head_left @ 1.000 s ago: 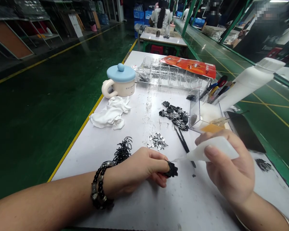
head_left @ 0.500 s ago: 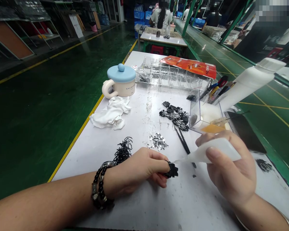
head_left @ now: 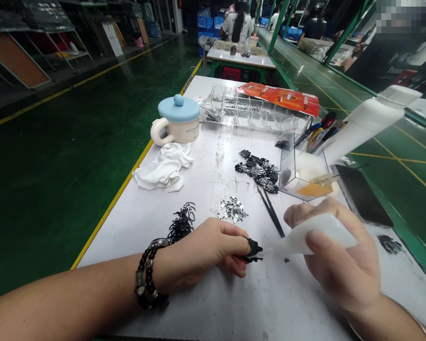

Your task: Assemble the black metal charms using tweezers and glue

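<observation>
My left hand [head_left: 216,246] is closed on a small black part [head_left: 253,247], pinched between thumb and fingers just above the table. In my right hand [head_left: 341,265] is a white squeeze bottle [head_left: 323,233], held sideways, its thin translucent nozzle pointing left towards the black part. The nozzle is blurred, so I cannot tell if its tip touches the part. Black tweezers [head_left: 271,212] lie between the hands. Beyond my left hand is a scatter of small silvery pieces [head_left: 233,209]. A heap of thin black pieces [head_left: 181,223] lies beside my left wrist.
Black-and-silver assemblies [head_left: 258,170] are piled mid-table. At right stand a clear box [head_left: 298,189], a large white bottle [head_left: 365,125] and a dark flat slab [head_left: 365,196]. A lidded mug [head_left: 182,128], white cloth [head_left: 165,168] and compartment tray [head_left: 241,113] sit farther back.
The squeeze bottle has shifted slightly down and right with my right hand. In my left fingers, the black part has tilted and now shows more of its edge.
</observation>
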`<state>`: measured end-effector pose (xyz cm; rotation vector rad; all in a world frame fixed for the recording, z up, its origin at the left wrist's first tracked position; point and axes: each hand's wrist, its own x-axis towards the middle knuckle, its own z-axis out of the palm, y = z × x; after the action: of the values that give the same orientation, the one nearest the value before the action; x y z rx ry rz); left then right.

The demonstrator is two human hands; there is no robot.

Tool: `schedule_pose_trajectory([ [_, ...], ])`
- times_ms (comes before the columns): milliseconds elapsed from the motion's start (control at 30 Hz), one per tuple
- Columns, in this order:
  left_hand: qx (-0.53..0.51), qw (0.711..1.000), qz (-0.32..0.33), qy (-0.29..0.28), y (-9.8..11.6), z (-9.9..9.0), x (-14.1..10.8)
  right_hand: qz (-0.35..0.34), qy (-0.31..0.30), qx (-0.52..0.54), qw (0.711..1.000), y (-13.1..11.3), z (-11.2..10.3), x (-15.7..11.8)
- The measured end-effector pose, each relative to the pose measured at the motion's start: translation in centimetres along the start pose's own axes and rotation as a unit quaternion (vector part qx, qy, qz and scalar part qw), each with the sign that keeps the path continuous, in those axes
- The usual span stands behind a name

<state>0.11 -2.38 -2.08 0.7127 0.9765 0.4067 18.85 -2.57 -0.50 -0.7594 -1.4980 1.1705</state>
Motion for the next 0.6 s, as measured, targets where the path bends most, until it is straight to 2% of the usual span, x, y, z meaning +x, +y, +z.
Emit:
schedule_pose_trajectory([
  [333,0.001,1.000,0.003,-0.006,-0.2,-0.1,0.0,0.009,0.012,0.006,1.000,-0.1,0.2,0.2],
  [433,-0.003,1.000,0.000,-0.001,-0.3,-0.1,0.1,-0.002,0.079,0.040,0.996,-0.1,-0.4,1.0],
  [533,-0.004,1.000,0.000,0.005,-0.3,-0.1,0.1,-0.009,0.172,0.005,0.985,0.6,-1.3,2.6],
  [600,-0.005,1.000,0.001,0.008,-0.4,0.0,0.1,0.017,0.168,-0.037,0.985,1.6,-1.4,4.2],
])
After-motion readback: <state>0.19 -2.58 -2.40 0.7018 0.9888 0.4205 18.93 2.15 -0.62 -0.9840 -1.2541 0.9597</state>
